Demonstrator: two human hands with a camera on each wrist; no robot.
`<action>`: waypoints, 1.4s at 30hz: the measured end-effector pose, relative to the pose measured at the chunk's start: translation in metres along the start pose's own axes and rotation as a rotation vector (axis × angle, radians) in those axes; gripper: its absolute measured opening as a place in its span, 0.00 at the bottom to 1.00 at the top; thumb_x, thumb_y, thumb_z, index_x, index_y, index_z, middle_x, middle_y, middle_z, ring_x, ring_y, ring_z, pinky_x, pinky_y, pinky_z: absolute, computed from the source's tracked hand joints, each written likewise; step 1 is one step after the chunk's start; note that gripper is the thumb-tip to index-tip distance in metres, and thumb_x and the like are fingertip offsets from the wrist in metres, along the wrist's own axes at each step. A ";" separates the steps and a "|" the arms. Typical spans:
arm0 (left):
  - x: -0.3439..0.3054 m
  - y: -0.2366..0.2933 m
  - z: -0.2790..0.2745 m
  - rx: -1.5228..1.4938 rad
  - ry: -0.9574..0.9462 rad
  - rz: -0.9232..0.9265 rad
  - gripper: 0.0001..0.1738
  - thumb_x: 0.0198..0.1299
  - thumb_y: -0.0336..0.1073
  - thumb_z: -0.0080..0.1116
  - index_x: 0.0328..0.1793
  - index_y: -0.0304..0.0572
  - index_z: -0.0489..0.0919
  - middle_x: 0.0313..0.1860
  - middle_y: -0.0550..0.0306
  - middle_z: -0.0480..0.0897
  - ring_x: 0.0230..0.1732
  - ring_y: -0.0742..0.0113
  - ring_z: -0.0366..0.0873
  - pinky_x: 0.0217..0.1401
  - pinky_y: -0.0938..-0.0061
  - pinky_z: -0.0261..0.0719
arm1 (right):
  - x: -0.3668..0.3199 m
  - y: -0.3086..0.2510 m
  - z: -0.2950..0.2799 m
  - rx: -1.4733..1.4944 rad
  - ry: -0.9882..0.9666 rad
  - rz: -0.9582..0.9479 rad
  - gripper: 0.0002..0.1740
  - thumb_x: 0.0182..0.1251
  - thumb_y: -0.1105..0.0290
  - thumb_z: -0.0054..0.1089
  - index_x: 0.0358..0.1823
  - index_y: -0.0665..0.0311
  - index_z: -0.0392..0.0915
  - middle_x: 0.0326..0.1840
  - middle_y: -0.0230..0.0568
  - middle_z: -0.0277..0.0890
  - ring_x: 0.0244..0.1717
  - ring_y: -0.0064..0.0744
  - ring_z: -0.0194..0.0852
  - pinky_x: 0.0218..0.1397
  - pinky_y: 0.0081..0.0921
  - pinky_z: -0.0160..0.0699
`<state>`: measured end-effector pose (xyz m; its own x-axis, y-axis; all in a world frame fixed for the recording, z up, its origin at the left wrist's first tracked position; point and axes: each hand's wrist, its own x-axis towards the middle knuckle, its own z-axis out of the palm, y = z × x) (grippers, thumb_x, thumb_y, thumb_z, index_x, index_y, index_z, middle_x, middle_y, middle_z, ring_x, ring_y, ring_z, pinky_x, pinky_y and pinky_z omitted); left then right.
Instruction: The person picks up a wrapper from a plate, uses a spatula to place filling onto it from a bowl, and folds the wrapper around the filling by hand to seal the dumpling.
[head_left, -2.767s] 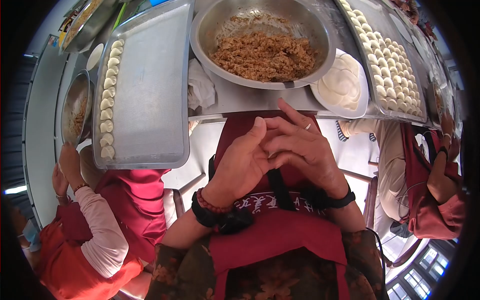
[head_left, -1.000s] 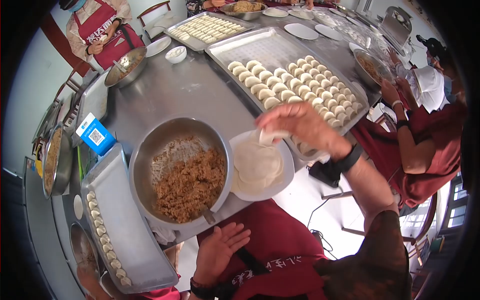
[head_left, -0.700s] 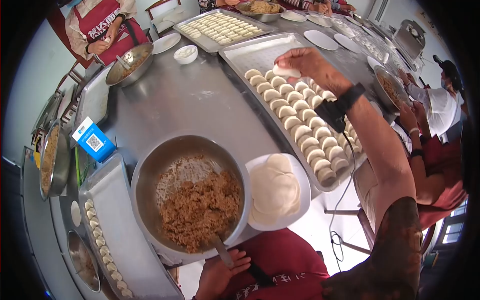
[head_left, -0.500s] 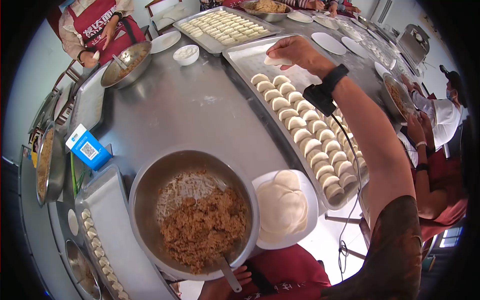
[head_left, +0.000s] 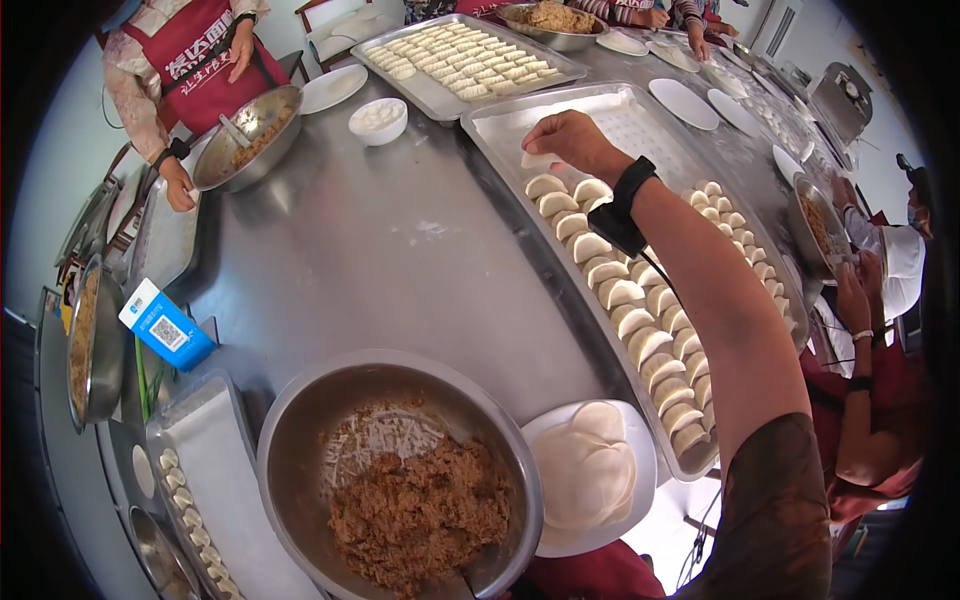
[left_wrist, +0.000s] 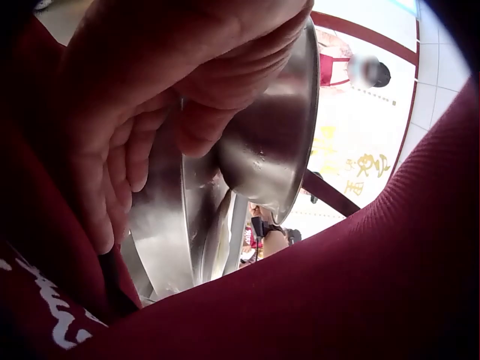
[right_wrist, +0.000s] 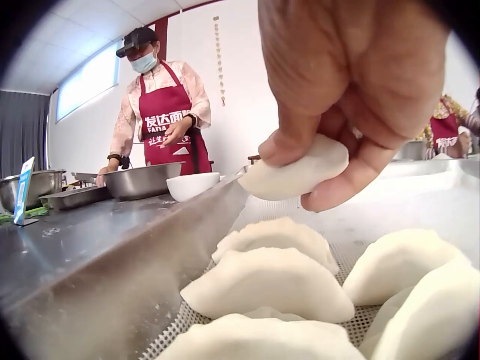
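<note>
My right hand [head_left: 577, 143] pinches a white folded dumpling [right_wrist: 295, 169] between thumb and fingers. It hangs just above the perforated tray [head_left: 500, 125], at the far end of rows of dumplings [head_left: 619, 292]. In the right wrist view the held dumpling is clear of those below it. My left hand [left_wrist: 172, 90] shows in the left wrist view with loosely bent fingers and nothing in them, beside the red apron [left_wrist: 300, 292] and near the underside of a metal bowl [left_wrist: 274, 127]. The head view does not show it.
Near me stand a bowl of brown filling [head_left: 420, 510] and a plate of round wrappers [head_left: 585, 480]. A tray with one dumpling row [head_left: 225, 460], a blue QR card [head_left: 168, 325] and a white bowl [head_left: 378, 121] lie around. Across the table a person in an apron [head_left: 213, 55] stands.
My right hand has carried the dumpling from over the wrapper plate to the far part of the tray. My left hand has dropped out of the head view, which has shifted.
</note>
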<state>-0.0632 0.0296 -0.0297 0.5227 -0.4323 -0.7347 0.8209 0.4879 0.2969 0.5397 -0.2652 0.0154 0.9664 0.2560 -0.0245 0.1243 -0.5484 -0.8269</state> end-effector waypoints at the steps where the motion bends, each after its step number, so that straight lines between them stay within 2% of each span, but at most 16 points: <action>1: 0.001 0.001 0.000 0.002 0.007 -0.005 0.35 0.75 0.48 0.31 0.75 0.22 0.56 0.75 0.30 0.61 0.70 0.36 0.67 0.77 0.49 0.64 | 0.001 0.002 0.002 0.004 -0.009 -0.005 0.08 0.61 0.68 0.68 0.40 0.61 0.88 0.39 0.35 0.85 0.40 0.23 0.82 0.33 0.24 0.85; 4: 0.002 0.004 0.001 0.016 0.017 -0.021 0.35 0.75 0.48 0.31 0.76 0.22 0.56 0.75 0.31 0.61 0.70 0.36 0.67 0.77 0.49 0.64 | 0.003 0.007 0.009 0.033 -0.033 -0.028 0.07 0.60 0.69 0.68 0.38 0.61 0.88 0.37 0.33 0.86 0.39 0.21 0.81 0.31 0.22 0.82; 7: 0.004 0.006 0.002 0.026 0.025 -0.033 0.35 0.75 0.48 0.32 0.76 0.22 0.56 0.75 0.31 0.61 0.70 0.37 0.67 0.77 0.50 0.64 | 0.005 0.008 0.015 0.024 -0.058 -0.024 0.06 0.59 0.71 0.68 0.36 0.62 0.88 0.35 0.34 0.86 0.38 0.22 0.80 0.36 0.23 0.81; 10: 0.003 0.007 0.002 0.037 0.032 -0.049 0.35 0.75 0.48 0.32 0.76 0.22 0.56 0.75 0.31 0.61 0.70 0.37 0.67 0.77 0.50 0.64 | 0.011 0.020 0.023 -0.042 -0.045 -0.202 0.05 0.58 0.73 0.68 0.35 0.63 0.89 0.34 0.35 0.86 0.38 0.24 0.80 0.44 0.23 0.78; 13: 0.004 0.008 0.003 0.045 0.035 -0.055 0.35 0.75 0.48 0.32 0.76 0.22 0.55 0.75 0.32 0.61 0.70 0.37 0.68 0.77 0.50 0.64 | 0.012 0.025 0.025 -0.016 -0.054 -0.168 0.05 0.58 0.74 0.68 0.35 0.62 0.89 0.34 0.35 0.86 0.38 0.25 0.80 0.50 0.23 0.76; 16: 0.004 0.010 0.005 0.060 0.035 -0.064 0.35 0.75 0.48 0.32 0.76 0.22 0.55 0.75 0.32 0.62 0.70 0.37 0.68 0.77 0.50 0.65 | 0.009 0.026 0.025 -0.038 -0.072 -0.188 0.05 0.59 0.73 0.67 0.36 0.61 0.89 0.35 0.35 0.86 0.41 0.26 0.80 0.50 0.23 0.76; 25: 0.002 0.015 0.026 0.161 0.056 -0.026 0.35 0.75 0.48 0.32 0.76 0.22 0.55 0.75 0.33 0.62 0.70 0.38 0.68 0.77 0.51 0.65 | -0.017 0.011 0.007 -0.133 -0.039 -0.152 0.15 0.68 0.70 0.59 0.54 0.57 0.85 0.51 0.43 0.85 0.52 0.34 0.80 0.61 0.28 0.74; 27: 0.001 0.012 0.030 0.215 0.055 0.008 0.35 0.75 0.48 0.32 0.76 0.22 0.55 0.75 0.33 0.62 0.70 0.39 0.68 0.77 0.51 0.65 | -0.035 -0.001 -0.003 -0.177 -0.019 -0.152 0.14 0.69 0.69 0.59 0.54 0.58 0.85 0.52 0.43 0.85 0.53 0.34 0.80 0.61 0.28 0.75; 28: 0.003 0.000 0.018 0.185 -0.033 0.073 0.35 0.75 0.47 0.33 0.78 0.25 0.53 0.76 0.35 0.62 0.70 0.40 0.69 0.77 0.52 0.65 | -0.045 -0.006 -0.005 -0.194 -0.012 -0.150 0.14 0.69 0.68 0.59 0.54 0.58 0.85 0.52 0.43 0.84 0.53 0.34 0.80 0.60 0.28 0.75; 31: 0.016 0.005 0.022 -0.096 0.061 0.156 0.30 0.68 0.46 0.55 0.66 0.25 0.71 0.64 0.32 0.76 0.65 0.35 0.74 0.72 0.39 0.68 | -0.081 -0.018 -0.014 -0.220 -0.107 -0.202 0.15 0.69 0.65 0.61 0.53 0.62 0.85 0.50 0.42 0.85 0.49 0.32 0.81 0.57 0.26 0.77; 32: 0.014 0.007 0.025 -0.116 0.038 0.185 0.26 0.69 0.42 0.54 0.64 0.25 0.72 0.61 0.35 0.78 0.61 0.40 0.78 0.67 0.45 0.74 | -0.104 -0.029 -0.013 -0.157 -0.098 -0.200 0.15 0.68 0.64 0.62 0.51 0.64 0.85 0.48 0.40 0.86 0.46 0.30 0.82 0.55 0.26 0.77; 33: 0.015 0.008 0.029 -0.136 0.009 0.218 0.22 0.71 0.38 0.54 0.63 0.25 0.73 0.58 0.39 0.81 0.56 0.46 0.82 0.63 0.51 0.80 | -0.132 -0.046 -0.012 -0.157 -0.111 -0.117 0.16 0.67 0.63 0.62 0.51 0.64 0.85 0.46 0.39 0.87 0.45 0.27 0.81 0.55 0.25 0.77; 34: 0.015 0.005 0.026 -0.071 0.020 0.231 0.30 0.68 0.43 0.55 0.66 0.22 0.71 0.62 0.33 0.78 0.63 0.39 0.77 0.70 0.46 0.72 | -0.153 -0.048 -0.009 -0.165 -0.141 -0.161 0.17 0.67 0.62 0.62 0.51 0.64 0.85 0.45 0.39 0.87 0.45 0.27 0.82 0.55 0.25 0.77; 37: 0.017 0.003 0.026 0.006 0.014 0.282 0.27 0.70 0.40 0.52 0.65 0.22 0.71 0.60 0.34 0.79 0.62 0.39 0.78 0.70 0.48 0.73 | -0.218 -0.060 0.002 -0.263 -0.191 -0.250 0.18 0.67 0.61 0.62 0.53 0.61 0.84 0.46 0.41 0.87 0.44 0.28 0.84 0.53 0.26 0.79; 39: 0.021 0.001 0.025 0.010 0.006 0.340 0.25 0.71 0.39 0.50 0.63 0.21 0.72 0.59 0.34 0.79 0.61 0.40 0.78 0.70 0.49 0.73 | -0.265 -0.066 0.014 -0.292 -0.231 -0.139 0.16 0.67 0.64 0.62 0.54 0.58 0.84 0.48 0.41 0.87 0.45 0.32 0.86 0.53 0.29 0.80; 42: 0.021 0.001 0.031 0.064 0.050 0.396 0.24 0.73 0.41 0.49 0.62 0.21 0.73 0.58 0.33 0.80 0.61 0.40 0.79 0.69 0.51 0.73 | -0.317 -0.044 0.037 -0.315 -0.184 -0.375 0.14 0.62 0.65 0.66 0.48 0.61 0.84 0.46 0.41 0.86 0.53 0.41 0.82 0.57 0.34 0.78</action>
<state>-0.0448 -0.0022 -0.0260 0.7910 -0.1816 -0.5842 0.5713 0.5607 0.5994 0.2192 -0.2929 0.0391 0.7906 0.6007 0.1189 0.5431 -0.5981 -0.5893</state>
